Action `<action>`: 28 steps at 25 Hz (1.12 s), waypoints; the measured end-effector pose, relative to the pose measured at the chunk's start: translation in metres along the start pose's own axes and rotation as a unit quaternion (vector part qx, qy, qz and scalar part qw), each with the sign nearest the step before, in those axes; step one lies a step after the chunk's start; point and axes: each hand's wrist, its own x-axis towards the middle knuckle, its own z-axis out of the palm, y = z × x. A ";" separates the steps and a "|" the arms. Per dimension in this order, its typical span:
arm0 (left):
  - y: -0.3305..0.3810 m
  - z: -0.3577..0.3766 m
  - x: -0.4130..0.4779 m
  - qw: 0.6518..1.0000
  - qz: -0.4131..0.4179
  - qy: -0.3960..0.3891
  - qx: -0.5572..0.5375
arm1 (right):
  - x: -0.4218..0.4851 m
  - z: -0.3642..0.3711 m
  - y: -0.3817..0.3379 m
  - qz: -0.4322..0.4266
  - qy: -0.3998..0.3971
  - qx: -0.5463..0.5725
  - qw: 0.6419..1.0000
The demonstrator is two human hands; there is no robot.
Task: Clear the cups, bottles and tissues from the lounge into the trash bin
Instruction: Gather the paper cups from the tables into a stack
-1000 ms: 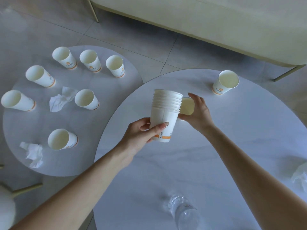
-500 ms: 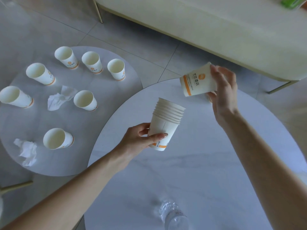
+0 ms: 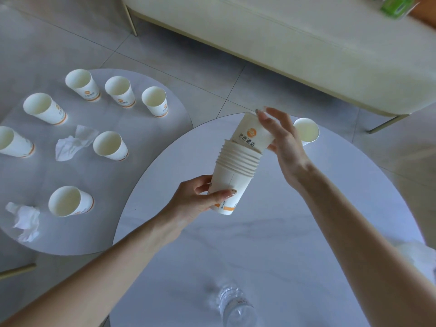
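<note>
— Cups: where? — Nested stack (image 3: 232, 175) above the table (image 3: 283, 232), left hand (image 3: 197, 200) wrapped round its base; right hand (image 3: 282, 138) pinching another cup (image 3: 251, 135) in.
— Handling? — Likely light, crushable; hold low, gently.

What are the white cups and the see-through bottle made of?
The stacked cups look like matte paper: thin rolled rims, a side seam and printed orange logos. The bottle looks like clear, glossy plastic, since the table shows through its ribbed wall.
</note>
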 end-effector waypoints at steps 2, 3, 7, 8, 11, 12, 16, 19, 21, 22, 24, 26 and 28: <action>-0.001 0.000 0.000 1.000 -0.002 0.000 0.001 | -0.002 0.000 0.003 0.005 -0.031 0.003 0.999; 0.000 0.001 0.001 1.000 -0.002 0.000 0.001 | -0.003 0.000 0.006 0.009 -0.050 0.009 0.999; 0.000 0.004 0.004 1.000 -0.003 -0.002 -0.002 | -0.005 0.000 0.017 0.017 -0.092 0.030 0.995; 0.000 0.005 0.005 1.000 -0.004 -0.002 -0.005 | -0.006 -0.001 0.019 0.016 -0.095 0.031 0.995; 0.000 0.007 0.009 1.000 -0.006 0.004 -0.004 | -0.003 -0.004 0.024 0.018 -0.109 0.030 0.993; -0.001 0.007 0.011 1.000 -0.008 0.009 -0.004 | -0.003 -0.004 0.027 0.020 -0.117 0.030 0.992; -0.004 0.012 0.018 1.000 -0.008 0.021 -0.011 | 0.008 -0.009 0.037 0.010 -0.096 0.024 0.995; -0.004 0.015 0.024 0.999 -0.003 0.035 -0.016 | 0.036 -0.039 0.047 -0.063 0.121 0.013 0.991; -0.005 0.016 0.027 0.999 -0.003 0.041 -0.022 | 0.054 -0.068 0.057 -0.079 0.247 -0.107 0.960; -0.006 0.016 0.028 0.999 -0.003 0.041 -0.024 | 0.061 -0.080 0.063 -0.069 0.272 -0.166 0.945; -0.010 0.016 0.031 0.999 -0.002 0.041 -0.025 | 0.072 -0.095 0.071 -0.041 0.268 -0.236 0.933; -0.015 0.018 0.033 0.999 -0.005 0.038 -0.024 | 0.080 -0.098 0.074 -0.023 0.242 -0.249 0.938; -0.019 0.021 0.034 0.999 -0.008 0.037 -0.017 | 0.088 -0.097 0.074 -0.008 0.217 -0.234 0.948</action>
